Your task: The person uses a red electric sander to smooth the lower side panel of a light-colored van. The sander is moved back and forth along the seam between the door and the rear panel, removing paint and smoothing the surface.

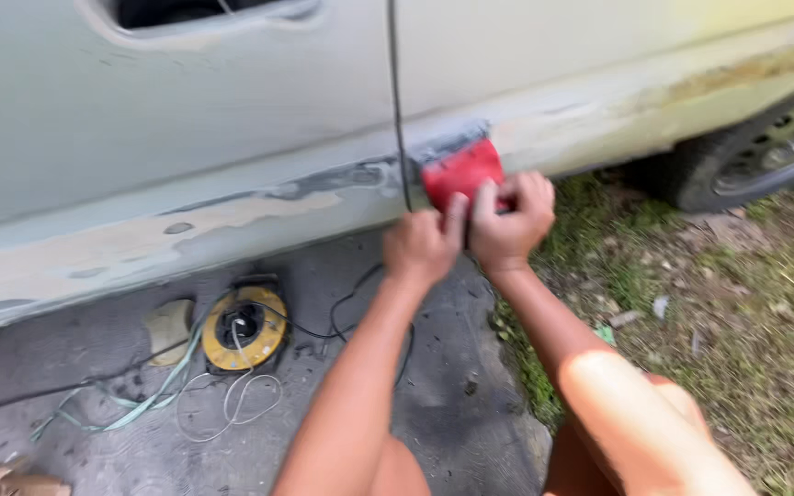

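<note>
Both hands press a red flat sanding block [459, 173] against the lower edge of a pale car body [259, 110], just right of the dark door seam. My left hand [423, 246] grips the block's lower left side. My right hand [511, 217] holds its right side, fingers curled over it. Grey filler patches [323, 182] streak the sill beside the block. The image is motion-blurred.
A yellow cable reel [243, 328] with loose black and white cords lies on the concrete below the sill. A tan scrap [168, 326] sits beside it. Grass [728, 312] and a car wheel [765, 147] are on the right. My knee [645, 422] is at the bottom.
</note>
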